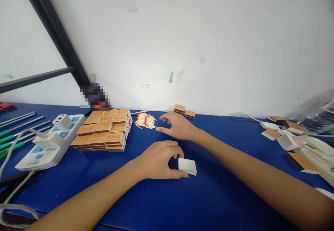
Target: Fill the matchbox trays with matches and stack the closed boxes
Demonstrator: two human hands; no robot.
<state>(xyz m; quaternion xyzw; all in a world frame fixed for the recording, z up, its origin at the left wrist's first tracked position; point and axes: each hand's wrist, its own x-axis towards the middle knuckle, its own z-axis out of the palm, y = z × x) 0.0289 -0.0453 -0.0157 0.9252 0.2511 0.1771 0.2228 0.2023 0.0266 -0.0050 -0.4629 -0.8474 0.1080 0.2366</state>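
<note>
My left hand (161, 159) rests low over the blue tabletop, thumb and fingers curved around the near end of a small white matchbox tray (188, 166). The thumb touches its near edge and a fingertip its far edge; I cannot make out whether anything lies in it. Further back, my right hand (179, 125) hovers with fingers apart and nothing in them. Just left of its fingertips lies a loose pile of red-tipped matches (145, 120). Stacked matchboxes (104, 128) with orange tops stand left of the matches.
Two small matchbox stacks (179, 108) sit against the wall. Empty trays and sleeves (289, 140) are heaped at right, near a clear plastic wrapper (318, 119). On the left lie a white power strip (52, 154), cables and green-handled rods (10, 140).
</note>
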